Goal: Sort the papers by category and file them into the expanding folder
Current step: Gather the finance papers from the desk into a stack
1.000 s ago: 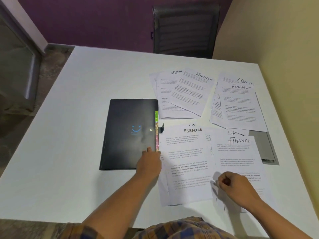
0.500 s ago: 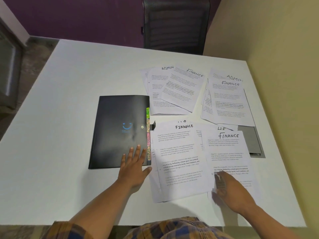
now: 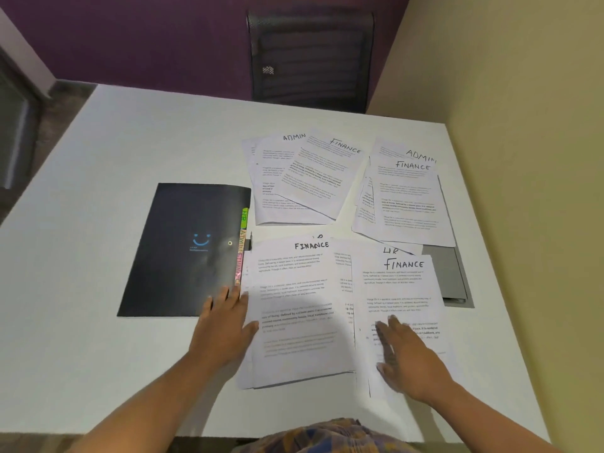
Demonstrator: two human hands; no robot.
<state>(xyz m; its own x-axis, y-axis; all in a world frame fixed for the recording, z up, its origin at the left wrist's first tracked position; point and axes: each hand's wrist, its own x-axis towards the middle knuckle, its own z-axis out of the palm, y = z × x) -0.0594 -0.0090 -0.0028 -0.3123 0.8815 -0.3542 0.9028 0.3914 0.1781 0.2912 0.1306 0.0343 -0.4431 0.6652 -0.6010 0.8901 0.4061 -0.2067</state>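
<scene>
A black expanding folder (image 3: 186, 246) lies closed on the white table (image 3: 114, 165), with coloured tabs (image 3: 241, 246) along its right edge. Four piles of printed papers lie to its right. The near-left pile (image 3: 294, 289) and near-right pile (image 3: 402, 289) have FINANCE sheets on top. The far-left pile (image 3: 304, 181) shows ADMIN and FINANCE headings, as does the far-right pile (image 3: 408, 197). My left hand (image 3: 225, 325) lies flat with straight fingers on the folder's near right corner. My right hand (image 3: 402, 358) rests flat on the near-right pile.
A grey recessed panel (image 3: 451, 276) in the table shows from under the right piles. A dark chair (image 3: 310, 60) stands beyond the far edge. A beige wall (image 3: 523, 158) runs along the table's right side. The table's near edge is close to my body.
My right hand has gone from a loose fist to flat fingers on the near-right pile. My left hand slid down to the folder's near right corner and spread flat.
</scene>
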